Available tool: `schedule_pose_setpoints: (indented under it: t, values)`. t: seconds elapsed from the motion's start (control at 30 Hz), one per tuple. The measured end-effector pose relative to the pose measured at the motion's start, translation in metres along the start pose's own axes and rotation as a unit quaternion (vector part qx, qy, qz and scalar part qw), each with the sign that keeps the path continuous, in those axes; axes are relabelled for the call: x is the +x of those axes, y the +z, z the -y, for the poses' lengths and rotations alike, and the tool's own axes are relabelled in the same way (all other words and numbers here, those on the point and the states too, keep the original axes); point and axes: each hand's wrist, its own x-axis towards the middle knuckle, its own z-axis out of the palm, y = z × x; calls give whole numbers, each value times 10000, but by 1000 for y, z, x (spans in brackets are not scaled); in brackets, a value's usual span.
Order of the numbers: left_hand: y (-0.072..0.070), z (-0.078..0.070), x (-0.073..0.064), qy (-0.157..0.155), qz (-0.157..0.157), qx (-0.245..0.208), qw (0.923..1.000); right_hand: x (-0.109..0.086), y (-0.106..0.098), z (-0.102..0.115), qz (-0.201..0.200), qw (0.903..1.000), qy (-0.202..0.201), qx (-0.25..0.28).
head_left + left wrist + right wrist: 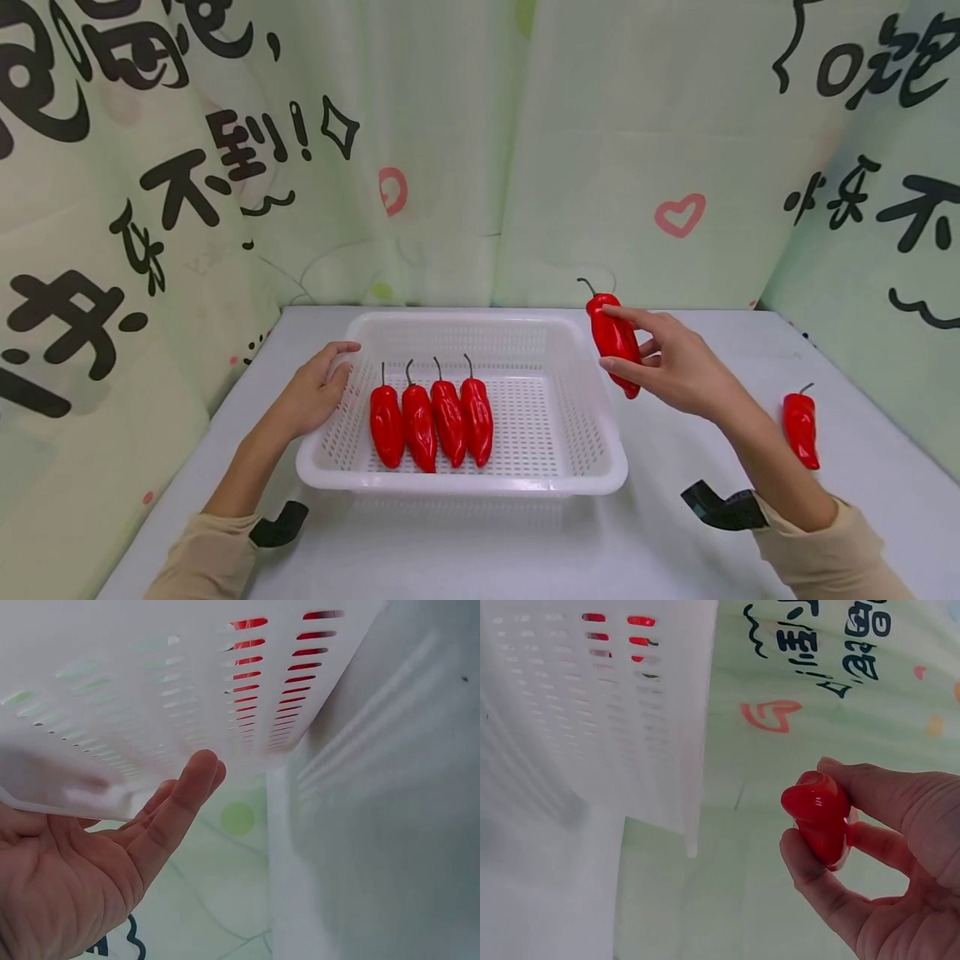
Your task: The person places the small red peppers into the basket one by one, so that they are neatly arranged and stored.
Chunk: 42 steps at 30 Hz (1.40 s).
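Note:
A white slotted basket [570, 333] sits on the table with several red peppers [432, 419] lying side by side in its left half. My left hand [318, 392] rests with straight fingers against the basket's left wall [187, 697]; the fingers [176, 810] touch the rim. My right hand [667, 362] holds another red pepper [613, 337] in the air just right of the basket, stem pointing away. In the right wrist view the thumb and fingers [832, 885] pinch this pepper [821, 817]. One more red pepper [801, 427] lies on the table at the right.
The table [750, 567] is white, walled on three sides by a pale green cloth [525, 167] with black writing and pink hearts. Black wrist straps [723, 507] show on both forearms.

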Motion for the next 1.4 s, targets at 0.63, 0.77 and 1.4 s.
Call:
schedule_pose_setpoints:
  t: [0.63, 0.77, 1.4]
  values:
    - [0, 0, 0, 116, -20, -55, 9999, 10, 6, 25, 120, 9996, -204, 145]
    - [0, 0, 0, 157, -4, -36, 9999, 12, 8, 30, 123, 9996, -237, 103]
    - [-1, 1, -1, 64, 16, -80, 9999, 33, 18, 47, 173, 9982, -533, 188]
